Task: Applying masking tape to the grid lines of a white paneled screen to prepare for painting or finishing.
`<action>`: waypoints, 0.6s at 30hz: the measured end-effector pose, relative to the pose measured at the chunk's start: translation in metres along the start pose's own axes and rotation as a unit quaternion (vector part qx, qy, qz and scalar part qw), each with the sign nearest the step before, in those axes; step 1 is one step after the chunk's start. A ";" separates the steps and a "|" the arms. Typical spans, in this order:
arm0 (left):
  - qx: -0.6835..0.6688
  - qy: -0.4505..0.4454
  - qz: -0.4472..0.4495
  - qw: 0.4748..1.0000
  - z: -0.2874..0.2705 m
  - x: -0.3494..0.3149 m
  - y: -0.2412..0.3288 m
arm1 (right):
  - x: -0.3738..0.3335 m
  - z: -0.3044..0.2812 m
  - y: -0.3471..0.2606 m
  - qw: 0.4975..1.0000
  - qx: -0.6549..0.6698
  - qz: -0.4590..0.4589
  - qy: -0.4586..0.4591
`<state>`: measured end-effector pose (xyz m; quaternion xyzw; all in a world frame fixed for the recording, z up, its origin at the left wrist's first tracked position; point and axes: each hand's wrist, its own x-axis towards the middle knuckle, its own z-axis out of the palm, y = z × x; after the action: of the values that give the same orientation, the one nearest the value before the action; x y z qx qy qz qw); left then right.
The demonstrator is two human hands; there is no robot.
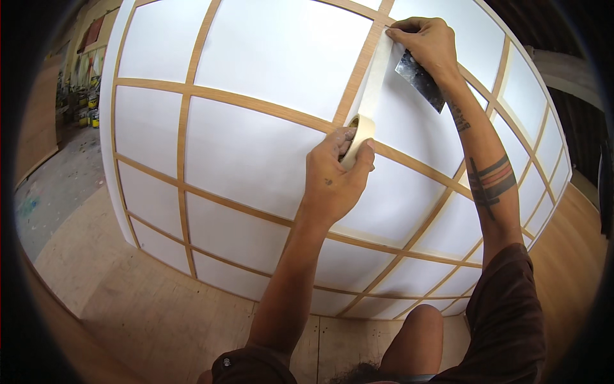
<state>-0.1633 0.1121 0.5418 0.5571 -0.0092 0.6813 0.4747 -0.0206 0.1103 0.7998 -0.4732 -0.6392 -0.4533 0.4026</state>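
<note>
My left hand [339,173] is closed round a cream roll of masking tape [363,131], with fingers through its core. A pale strip of tape [377,73] runs taut from the roll up to my right hand [425,41]. There, thumb and fingertips pinch the strip's upper end against a wooden bar. A flat, dark metal scraper [419,80] is tucked under the same hand and points down and right; its grip is hidden by the palm. Both hands are at a large panel of white panes [275,57] divided by brown wooden bars [259,109]. The strip lies along an upright bar.
A plywood floor [160,320] lies below the panel, and my bent knee [419,333] is near its lower edge. At the far left, several paint cans [89,115] stand past a grey floor [57,173]. A brown board [569,243] is to the right.
</note>
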 end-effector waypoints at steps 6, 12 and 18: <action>0.003 0.003 0.007 1.000 -0.002 0.000 0.000 | -0.002 0.001 -0.004 1.000 0.004 0.023 0.010; 0.019 0.007 -0.001 1.000 -0.002 0.001 0.001 | -0.001 0.000 0.001 1.000 0.002 0.004 0.017; 0.017 -0.002 0.002 1.000 -0.003 0.002 -0.003 | -0.003 -0.001 -0.002 1.000 0.002 0.013 0.014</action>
<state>-0.1638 0.1166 0.5411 0.5663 0.0001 0.6811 0.4640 -0.0222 0.1083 0.7967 -0.4740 -0.6280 -0.4533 0.4188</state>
